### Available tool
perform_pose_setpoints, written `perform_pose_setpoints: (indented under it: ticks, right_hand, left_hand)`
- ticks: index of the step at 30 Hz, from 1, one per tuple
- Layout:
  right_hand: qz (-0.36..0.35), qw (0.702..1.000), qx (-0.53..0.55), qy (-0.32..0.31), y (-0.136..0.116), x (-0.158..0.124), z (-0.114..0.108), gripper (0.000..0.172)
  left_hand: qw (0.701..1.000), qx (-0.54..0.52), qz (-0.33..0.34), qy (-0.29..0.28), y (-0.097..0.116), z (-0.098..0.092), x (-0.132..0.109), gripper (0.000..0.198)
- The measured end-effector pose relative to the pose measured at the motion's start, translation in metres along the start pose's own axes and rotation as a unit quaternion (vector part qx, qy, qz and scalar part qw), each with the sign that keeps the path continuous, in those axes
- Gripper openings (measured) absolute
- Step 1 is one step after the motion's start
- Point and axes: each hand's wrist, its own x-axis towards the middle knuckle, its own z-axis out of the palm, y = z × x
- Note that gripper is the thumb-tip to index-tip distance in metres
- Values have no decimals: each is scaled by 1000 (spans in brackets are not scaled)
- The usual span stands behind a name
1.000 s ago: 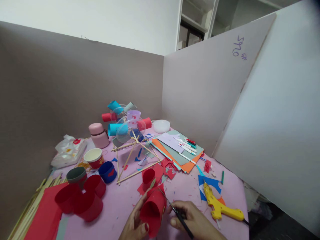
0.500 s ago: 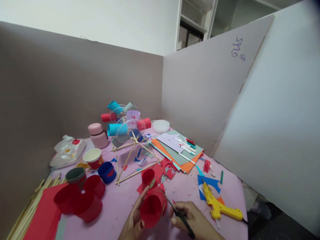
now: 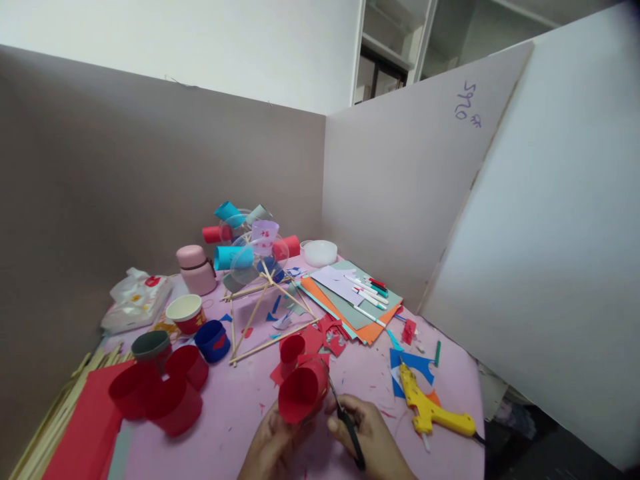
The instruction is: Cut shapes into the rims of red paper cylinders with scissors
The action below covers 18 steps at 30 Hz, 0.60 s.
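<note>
While the left grip [image 3: 277, 435] curls partway around a red paper tube [image 3: 303, 392] over the pink table [image 3: 225, 427], the tube's round mouth faces the wearer, slightly left; long axis runs away, toward far right; smooth, thin-walled cylinder; right grip [image 3: 367, 430] wraps black-handled scissors [image 3: 345, 419], metal blades at tube's far right edge; smaller red paper cylinder [image 3: 291, 357] just beyond left grip; yellow glue gun [image 3: 434, 412] right of right grip.

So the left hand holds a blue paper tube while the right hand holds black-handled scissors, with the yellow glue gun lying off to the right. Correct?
Not quite: the paper tube in the left hand is red, not blue, as the head view shows. The rest stands.
</note>
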Motion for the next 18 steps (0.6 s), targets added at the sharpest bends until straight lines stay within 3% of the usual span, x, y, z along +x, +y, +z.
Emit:
perform_pose_setpoints:
  ticks: [4,9,18]
  right_hand:
    - [-5,1000,2,-3,3,-1,1,48]
    - [-1,999,8,-38,3,-2,-2,50]
    - [32,975,15,-219,-22,-2,-22,65]
  left_hand:
    - [998,18,16,56,-6,6,-1,23]
    - [992,29,35,115,-5,10,-6,12]
    - [987,70,31,143,6,15,-14,36]
